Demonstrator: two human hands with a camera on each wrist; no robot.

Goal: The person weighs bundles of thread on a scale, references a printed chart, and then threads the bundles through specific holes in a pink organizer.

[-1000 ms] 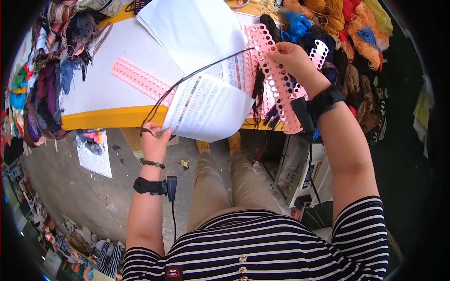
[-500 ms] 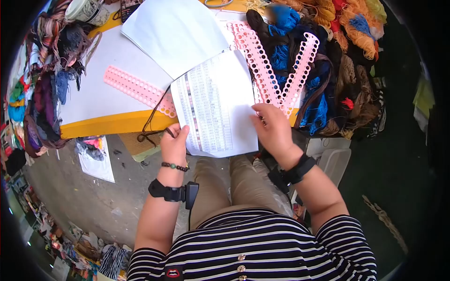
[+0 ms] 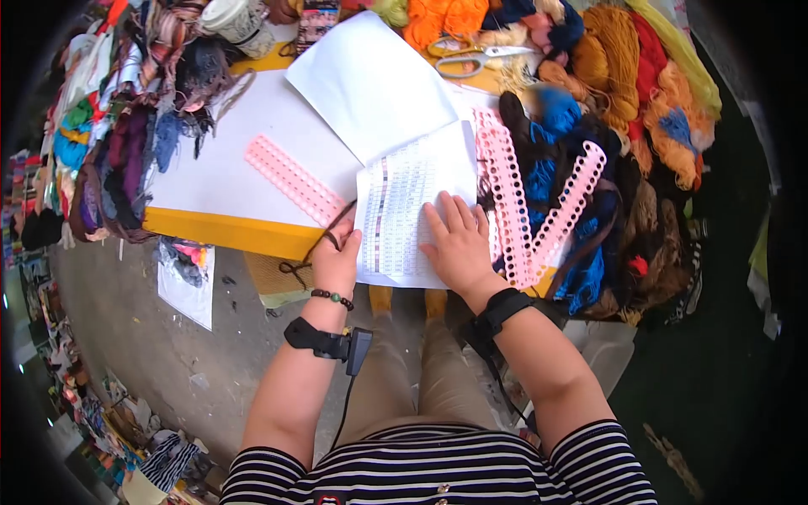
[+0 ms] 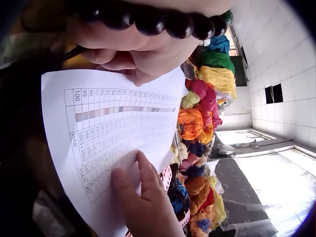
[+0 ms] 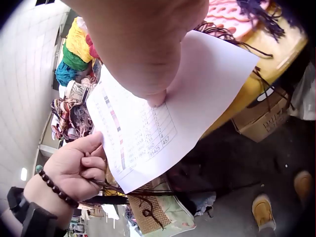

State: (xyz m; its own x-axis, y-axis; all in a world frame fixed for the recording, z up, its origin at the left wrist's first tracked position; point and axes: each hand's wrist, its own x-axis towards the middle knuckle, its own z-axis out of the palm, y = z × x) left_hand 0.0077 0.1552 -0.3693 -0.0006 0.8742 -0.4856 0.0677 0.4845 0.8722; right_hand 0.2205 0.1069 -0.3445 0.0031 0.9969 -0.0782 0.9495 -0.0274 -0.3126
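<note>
A printed sheet with a number table and a strip of colour swatches (image 3: pixel 391 223) lies over the table's front edge. The left hand (image 3: pixel 337 257) pinches its left edge and also holds dark thread strands, which show below that hand in the right wrist view. Spread over the right part of the sheet, the right hand (image 3: pixel 459 244) rests with fingers extended. In the left wrist view the right hand (image 4: pixel 148 202) touches the print. Pink perforated strips (image 3: pixel 511 194) stand right of the sheet, and another pink strip (image 3: pixel 295 181) lies to its left.
A blank white sheet (image 3: pixel 370 84) lies behind the printed one. Scissors (image 3: pixel 480 57) are at the back. Coloured yarn bundles (image 3: pixel 606 50) cover the right side, and more yarn (image 3: pixel 109 177) hangs at the left. A patterned tub (image 3: pixel 240 25) stands at the back left.
The right hand has let go of a pink strip, moved left and come to rest on the printed sheet. The sheet has been turned more upright, and the left hand still holds its edge.
</note>
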